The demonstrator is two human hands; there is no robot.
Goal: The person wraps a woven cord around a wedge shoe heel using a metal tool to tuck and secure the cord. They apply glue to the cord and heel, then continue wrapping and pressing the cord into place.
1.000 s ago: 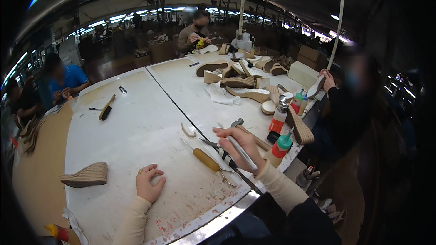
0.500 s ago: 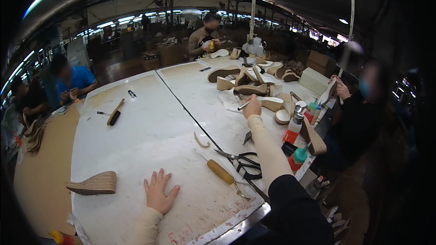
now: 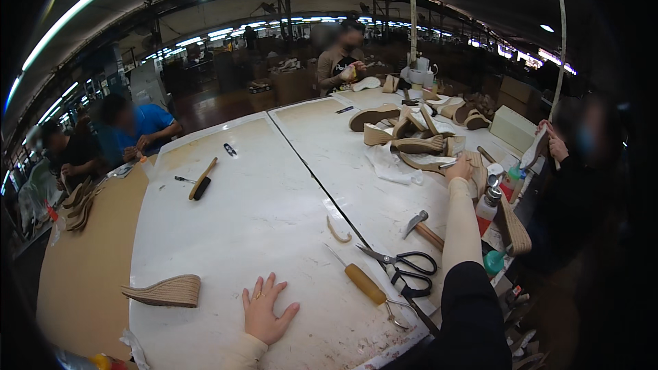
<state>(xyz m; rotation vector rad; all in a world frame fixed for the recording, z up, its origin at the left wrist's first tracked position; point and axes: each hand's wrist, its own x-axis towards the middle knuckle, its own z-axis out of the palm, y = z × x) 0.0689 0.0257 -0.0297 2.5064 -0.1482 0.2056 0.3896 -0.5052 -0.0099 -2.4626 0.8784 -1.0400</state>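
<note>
My left hand lies flat on the white tabletop, fingers spread, holding nothing. Left of it stands a rope-textured wedge sole. My right arm reaches far across the table, where my right hand is closed on a slim silver pen-like tool; only its tip side shows. That hand is at the near edge of a pile of wedge soles, beside another upright wedge sole. Whether it touches them I cannot tell. White crumpled paper lies left of the hand.
Near my right forearm lie a hammer, black-handled scissors and a yellow-handled awl. Bottles with red liquid line the right edge. A brush lies far left. Co-workers sit around, one holding a sole at the right.
My view has turned, shifting the scene rightward and down. My right hand with the silver tool has moved rightward along the soles' near edge. The hammer has come into fuller sight. My left hand stays flat.
</note>
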